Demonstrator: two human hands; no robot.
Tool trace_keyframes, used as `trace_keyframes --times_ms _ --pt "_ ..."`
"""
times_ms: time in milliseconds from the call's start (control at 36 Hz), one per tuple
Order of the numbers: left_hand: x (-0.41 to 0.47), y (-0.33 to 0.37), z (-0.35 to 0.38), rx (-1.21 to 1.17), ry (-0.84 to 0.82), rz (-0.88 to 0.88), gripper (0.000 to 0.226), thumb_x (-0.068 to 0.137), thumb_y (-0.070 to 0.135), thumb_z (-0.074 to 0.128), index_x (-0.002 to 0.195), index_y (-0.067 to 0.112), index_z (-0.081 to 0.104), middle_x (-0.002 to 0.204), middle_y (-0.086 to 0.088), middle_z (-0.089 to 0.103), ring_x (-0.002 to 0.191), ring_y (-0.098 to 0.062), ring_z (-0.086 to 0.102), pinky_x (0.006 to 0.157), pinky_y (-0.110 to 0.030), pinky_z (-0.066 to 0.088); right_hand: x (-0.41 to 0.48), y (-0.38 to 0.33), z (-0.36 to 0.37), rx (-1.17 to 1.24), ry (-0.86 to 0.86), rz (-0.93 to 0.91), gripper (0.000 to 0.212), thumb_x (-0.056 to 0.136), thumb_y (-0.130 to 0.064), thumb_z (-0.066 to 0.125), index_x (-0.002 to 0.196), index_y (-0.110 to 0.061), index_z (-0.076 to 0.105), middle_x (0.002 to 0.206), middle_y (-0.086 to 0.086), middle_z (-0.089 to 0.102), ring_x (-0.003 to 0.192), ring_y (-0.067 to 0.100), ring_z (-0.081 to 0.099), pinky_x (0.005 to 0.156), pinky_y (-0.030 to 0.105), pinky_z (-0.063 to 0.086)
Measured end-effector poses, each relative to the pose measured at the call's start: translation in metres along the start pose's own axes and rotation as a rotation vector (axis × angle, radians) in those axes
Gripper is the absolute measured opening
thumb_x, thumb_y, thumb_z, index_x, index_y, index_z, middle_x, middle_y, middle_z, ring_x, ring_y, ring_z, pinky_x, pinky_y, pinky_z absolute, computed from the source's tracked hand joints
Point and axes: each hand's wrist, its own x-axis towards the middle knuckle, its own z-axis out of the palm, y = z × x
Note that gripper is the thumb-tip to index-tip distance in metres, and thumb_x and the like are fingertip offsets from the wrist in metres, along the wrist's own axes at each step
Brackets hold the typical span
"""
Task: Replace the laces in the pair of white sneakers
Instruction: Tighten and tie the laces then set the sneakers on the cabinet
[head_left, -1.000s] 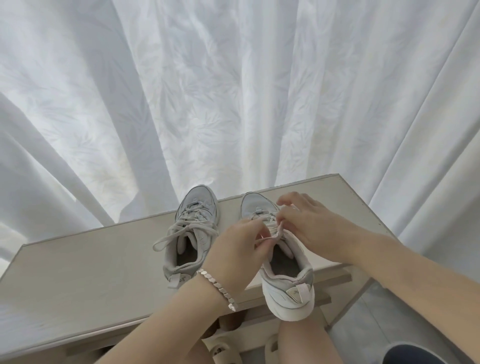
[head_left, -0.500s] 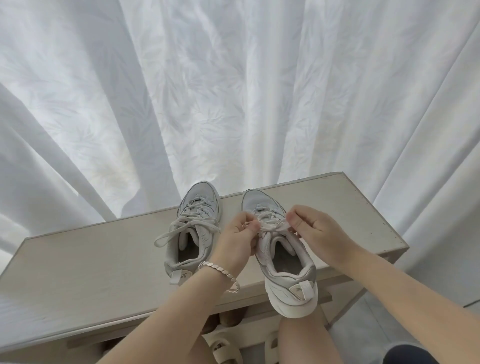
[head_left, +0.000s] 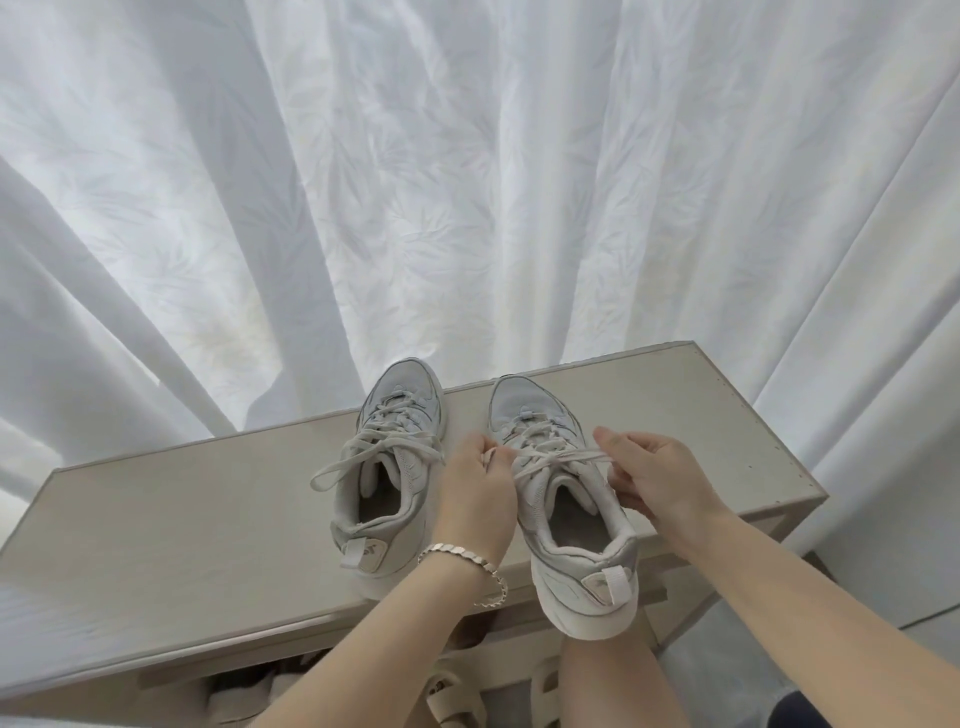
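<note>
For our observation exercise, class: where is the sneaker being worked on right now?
In the head view, the right-hand sneaker sits on the cabinet top, heel overhanging its near edge, between the left hand and right hand pinching its lace.

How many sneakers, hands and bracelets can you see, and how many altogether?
Sneakers: 2, left sneaker and right sneaker
Hands: 2, left hand and right hand, both pinching the lace
Bracelets: 1, bracelet on the left wrist
Total: 5
</note>
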Motion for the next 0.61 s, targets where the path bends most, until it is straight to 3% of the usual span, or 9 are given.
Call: trace_keyframes --times_ms 139,250,306,389,500,611 --pt "0.005 -0.003 0.000 -0.026 -0.048 0.009 0.023 0.096 0.021 0.048 0.074 0.014 0.046 0.057 0.000 0.041 0.052 -0.014 0.036 0.056 -0.029 0.034 -0.001 0.000 0.001 0.182 0.001 0.137 0.049 0.092 -0.022 0.055 0.052 -0.017 0.028 0.040 -0.004 0.025 0.033 0.005 0.024 0.032 0.014 0.026" --pt "0.003 -0.006 -0.007 -0.131 -0.101 0.008 0.015 0.093 0.029 0.054 0.086 0.018 0.046 0.051 0.006 0.042 0.042 -0.006 0.036 0.047 -0.022 0.034 0.000 -0.001 -0.006 0.214 -0.046 0.148 0.041 0.086 -0.032 0.058 0.056 -0.018 0.034 0.045 -0.005 0.032 0.039 0.006 0.035 0.043 0.015 0.031" --pt "0.003 -0.006 -0.013 -0.134 -0.139 -0.008 0.018 0.090 0.035 0.056 0.089 0.019 0.048 0.056 0.005 0.045 0.047 -0.006 0.040 0.052 -0.022 0.037 0.000 -0.003 -0.012 0.194 -0.110 0.115 0.035 0.082 -0.036 0.058 0.057 -0.015 0.042 0.049 -0.003 0.038 0.045 0.008 0.041 0.045 0.017 0.032" --pt "0.000 -0.007 -0.023 -0.012 -0.201 0.017 0.020 0.088 0.040 0.056 0.085 0.021 0.052 0.066 0.004 0.051 0.055 -0.006 0.045 0.059 -0.019 0.039 -0.002 -0.008 -0.022 0.077 -0.181 0.039 0.028 0.074 -0.036 0.059 0.063 -0.011 0.060 0.055 0.000 0.050 0.052 0.010 0.049 0.044 0.016 0.038" --pt "-0.006 -0.004 -0.034 0.208 -0.264 0.179 0.027 0.089 0.042 0.055 0.077 0.018 0.058 0.062 0.009 0.049 0.053 -0.001 0.041 0.052 -0.011 0.034 -0.001 -0.013 -0.031 -0.119 -0.136 -0.067 0.031 0.076 -0.037 0.058 0.074 -0.008 0.068 0.061 -0.002 0.063 0.056 0.005 0.057 0.050 0.014 0.045" --pt "-0.008 0.007 -0.037 0.368 -0.274 0.277 0.042 0.095 0.040 0.046 0.074 0.007 0.059 0.042 0.014 0.047 0.041 0.003 0.043 0.047 -0.013 0.032 0.002 -0.016 -0.028 0.016 -0.042 -0.004 0.035 0.090 -0.029 0.054 0.062 -0.011 0.065 0.061 -0.002 0.063 0.058 0.007 0.057 0.058 0.022 0.044"
